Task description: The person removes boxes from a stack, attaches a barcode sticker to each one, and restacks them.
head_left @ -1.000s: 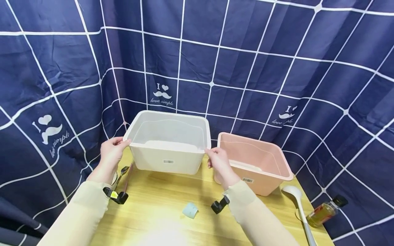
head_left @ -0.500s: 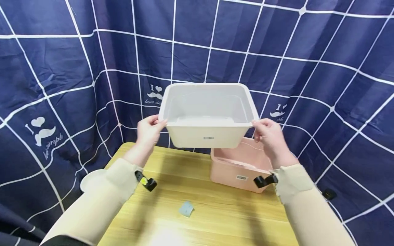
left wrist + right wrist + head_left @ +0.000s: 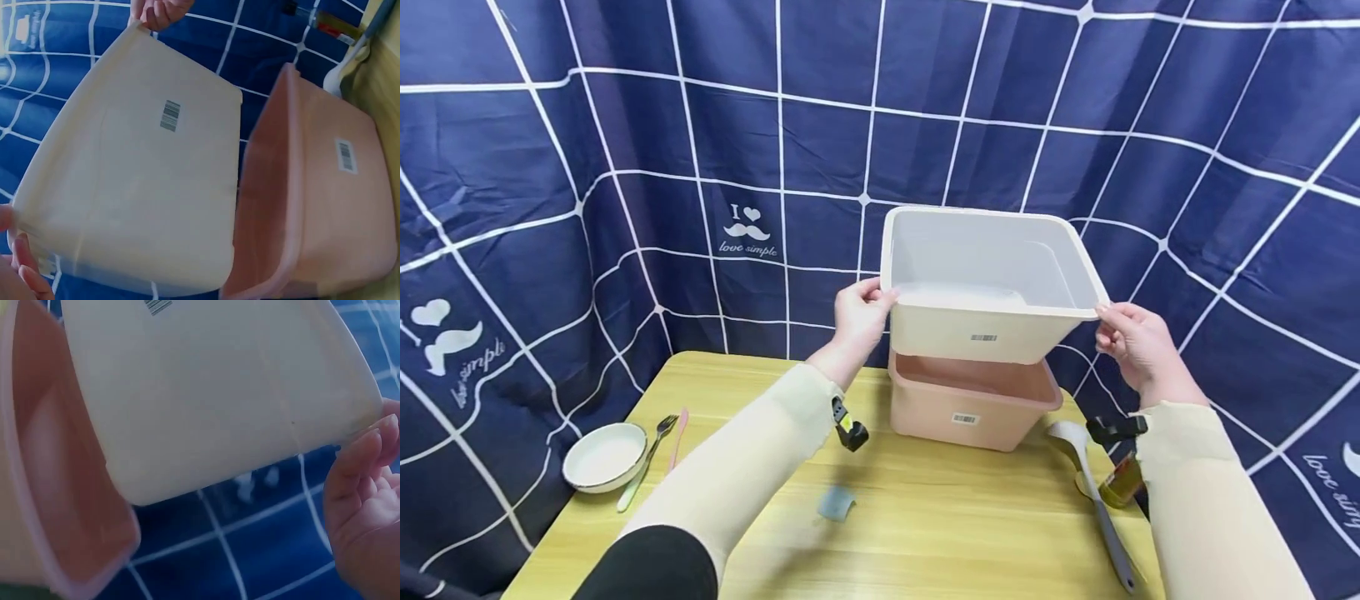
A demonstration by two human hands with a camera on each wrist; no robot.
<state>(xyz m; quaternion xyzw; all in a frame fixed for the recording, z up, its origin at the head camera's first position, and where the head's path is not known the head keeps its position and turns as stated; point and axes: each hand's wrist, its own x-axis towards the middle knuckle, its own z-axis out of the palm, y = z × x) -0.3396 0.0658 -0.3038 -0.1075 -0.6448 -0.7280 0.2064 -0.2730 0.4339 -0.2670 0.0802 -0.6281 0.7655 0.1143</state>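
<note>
A white plastic bin (image 3: pixel 977 333) hangs in the air above a pink plastic bin (image 3: pixel 940 412) that stands on the wooden table. My left hand (image 3: pixel 859 321) pinches the white bin's rim at its near left corner. At the near right corner, my right hand (image 3: pixel 1138 346) grips the same rim between thumb and fingers. In the left wrist view the white bin (image 3: pixel 137 162) is tilted, its base close to the mouth of the pink bin (image 3: pixel 337 200). From the right wrist view, the pink bin's inside (image 3: pixel 56 456) shows beside the white wall.
On the left are a white bowl (image 3: pixel 604 457), a fork (image 3: pixel 647 467) and a pink utensil handle (image 3: pixel 678 437). A small blue-grey piece (image 3: pixel 836 503) lies mid-table (image 3: pixel 925 533). A ladle (image 3: pixel 1093 492) and a bottle (image 3: pixel 1122 481) are at right. A dark blue curtain (image 3: pixel 820 150) hangs behind.
Both hands have lifted the white bin off the left side of the table and carried it right, over the pink bin. The pink bin still stands on the table.
</note>
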